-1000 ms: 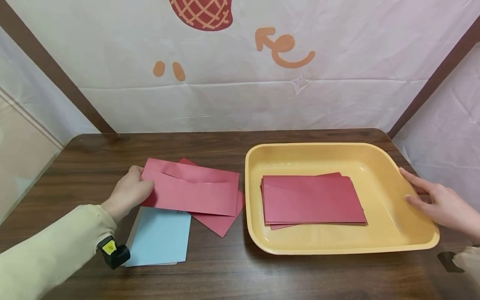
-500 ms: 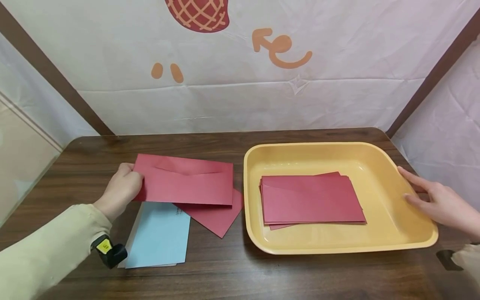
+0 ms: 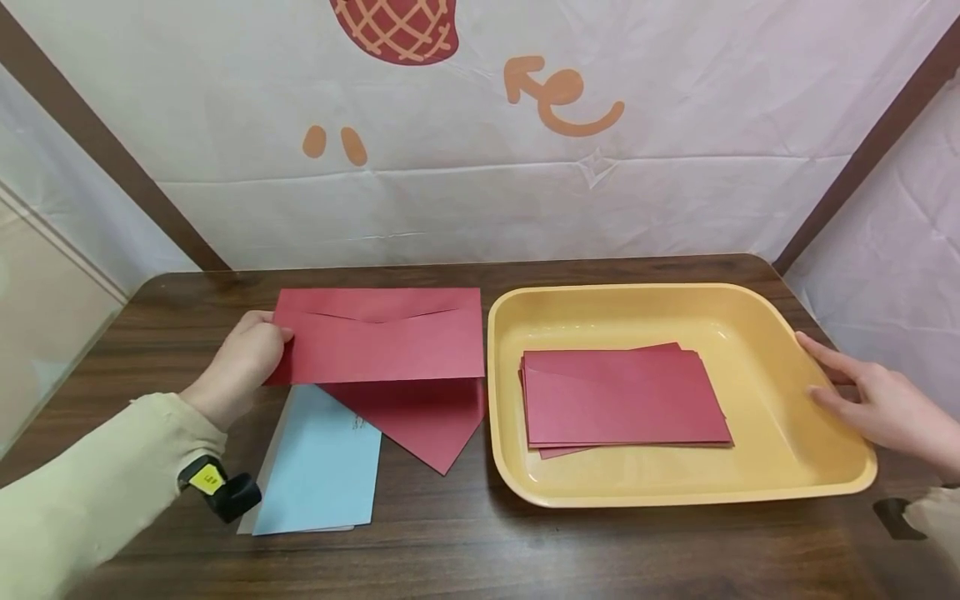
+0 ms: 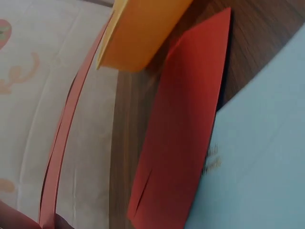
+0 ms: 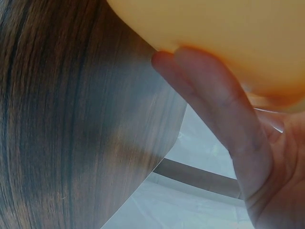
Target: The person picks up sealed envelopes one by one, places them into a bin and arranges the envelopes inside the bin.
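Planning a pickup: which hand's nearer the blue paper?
Left: left hand sits beyond and left of the blue paper; right hand is far right, touching the yellow tray.

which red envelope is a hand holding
The envelope pinched at its left end by the left hand; another envelope lies beneath it, the rest are stacked in the yellow tray.

A small screened-off table space; whether in a home, an office or a lab cannot be told: a wood-grain table (image 3: 480, 554) stands before a creased pale sheet (image 3: 480, 217) printed with a red shape (image 3: 393, 32) and an orange squiggle (image 3: 562, 87), with brown strips (image 3: 93, 137) slanting down either side
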A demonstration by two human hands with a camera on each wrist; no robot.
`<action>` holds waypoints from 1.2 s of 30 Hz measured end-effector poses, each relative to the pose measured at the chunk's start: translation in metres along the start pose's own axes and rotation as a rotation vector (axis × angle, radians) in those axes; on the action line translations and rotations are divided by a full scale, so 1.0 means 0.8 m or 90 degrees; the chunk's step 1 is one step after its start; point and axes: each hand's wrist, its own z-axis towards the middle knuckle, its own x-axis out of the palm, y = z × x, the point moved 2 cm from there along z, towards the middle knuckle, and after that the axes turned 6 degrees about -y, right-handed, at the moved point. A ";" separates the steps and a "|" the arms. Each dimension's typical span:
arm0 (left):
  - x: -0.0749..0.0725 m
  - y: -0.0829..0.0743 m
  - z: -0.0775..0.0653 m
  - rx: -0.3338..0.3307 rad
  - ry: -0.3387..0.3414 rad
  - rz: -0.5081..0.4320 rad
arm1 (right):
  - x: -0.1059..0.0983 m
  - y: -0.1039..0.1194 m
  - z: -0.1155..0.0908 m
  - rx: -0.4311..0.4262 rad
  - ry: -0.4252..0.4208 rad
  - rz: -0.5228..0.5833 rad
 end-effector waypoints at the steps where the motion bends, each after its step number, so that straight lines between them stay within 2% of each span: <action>1: 0.003 -0.002 -0.001 -0.003 0.006 -0.004 | 0.000 0.000 0.000 -0.002 0.000 0.001; 6: 0.020 -0.015 -0.007 -0.003 0.040 -0.031 | 0.001 -0.003 0.000 -0.002 0.000 0.006; 13: 0.050 -0.040 -0.019 0.007 0.063 -0.026 | 0.002 -0.004 -0.001 -0.008 -0.010 0.009; 19: 0.077 -0.055 -0.032 0.006 0.094 -0.057 | 0.003 -0.004 -0.002 0.000 -0.004 0.018; 25: 0.095 -0.067 -0.038 0.001 0.124 -0.087 | 0.003 -0.005 -0.003 0.004 0.001 0.031; 31: 0.114 -0.085 -0.041 0.044 0.161 -0.081 | 0.002 -0.005 -0.002 0.009 0.005 0.026; 36: 0.137 -0.102 -0.050 0.083 0.217 -0.116 | 0.001 -0.005 -0.001 0.006 0.000 0.028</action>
